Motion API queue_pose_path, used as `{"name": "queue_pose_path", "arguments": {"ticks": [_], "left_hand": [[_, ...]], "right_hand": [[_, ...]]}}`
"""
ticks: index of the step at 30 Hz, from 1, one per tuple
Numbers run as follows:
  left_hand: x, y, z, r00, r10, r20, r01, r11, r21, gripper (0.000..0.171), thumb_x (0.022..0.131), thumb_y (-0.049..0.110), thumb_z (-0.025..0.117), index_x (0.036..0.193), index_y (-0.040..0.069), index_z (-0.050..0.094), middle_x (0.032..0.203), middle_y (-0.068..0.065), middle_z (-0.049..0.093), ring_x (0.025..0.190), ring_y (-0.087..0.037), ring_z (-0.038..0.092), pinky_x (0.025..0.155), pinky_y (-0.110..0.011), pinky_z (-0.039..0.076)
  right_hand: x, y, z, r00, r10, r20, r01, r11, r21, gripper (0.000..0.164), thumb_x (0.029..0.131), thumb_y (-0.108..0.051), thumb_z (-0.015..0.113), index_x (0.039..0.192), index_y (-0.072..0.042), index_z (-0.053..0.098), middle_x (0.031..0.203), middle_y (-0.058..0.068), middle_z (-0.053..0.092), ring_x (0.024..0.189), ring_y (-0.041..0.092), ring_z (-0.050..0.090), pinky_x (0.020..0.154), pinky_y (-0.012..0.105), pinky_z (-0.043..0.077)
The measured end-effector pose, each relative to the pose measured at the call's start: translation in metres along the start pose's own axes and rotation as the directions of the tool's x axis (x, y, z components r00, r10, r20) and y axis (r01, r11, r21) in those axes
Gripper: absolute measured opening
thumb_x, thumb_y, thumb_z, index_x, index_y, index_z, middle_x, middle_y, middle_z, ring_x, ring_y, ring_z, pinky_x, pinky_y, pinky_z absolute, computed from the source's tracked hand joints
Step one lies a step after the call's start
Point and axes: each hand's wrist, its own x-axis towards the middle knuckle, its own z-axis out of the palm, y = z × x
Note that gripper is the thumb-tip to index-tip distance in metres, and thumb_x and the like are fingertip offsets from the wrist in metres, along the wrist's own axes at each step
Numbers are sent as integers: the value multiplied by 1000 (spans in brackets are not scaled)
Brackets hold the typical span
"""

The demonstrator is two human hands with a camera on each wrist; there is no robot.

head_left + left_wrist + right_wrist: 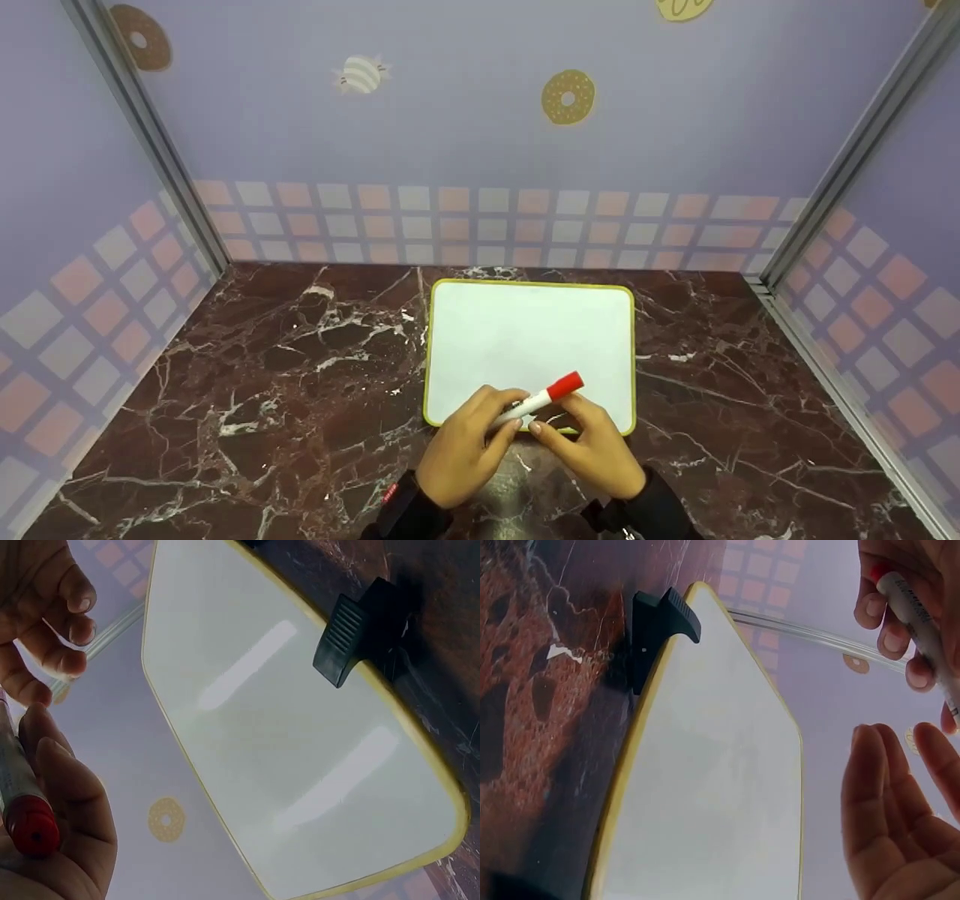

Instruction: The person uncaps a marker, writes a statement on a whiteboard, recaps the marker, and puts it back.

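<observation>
The marker [531, 406], pinched by the left hand [463, 451] over the whiteboard [491, 337]'s near edge, appears light, stiff and slippery (smooth barrel), best gripped mid-barrel or by the red cap [565, 385] near the right hand [598, 456]'s loosely parted fingers.

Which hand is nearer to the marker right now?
Left: the left hand grips the marker between thumb and fingers. The right hand is beside its red cap; whether it touches is unclear.
</observation>
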Motion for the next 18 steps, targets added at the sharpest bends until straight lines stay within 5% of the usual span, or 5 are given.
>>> {"name": "queue_pose_path", "arguments": {"ticks": [18], "left_hand": [[-3, 0, 13, 1000, 29, 0, -29, 1000, -1, 37, 95, 15, 63, 131, 18, 58, 104, 2, 67, 87, -8, 66, 79, -25, 58]], "right_hand": [[2, 3, 1, 994, -86, -65, 90, 994, 62, 18, 92, 4, 61, 110, 4, 64, 99, 23, 69, 91, 8, 70, 74, 26, 61]]}}
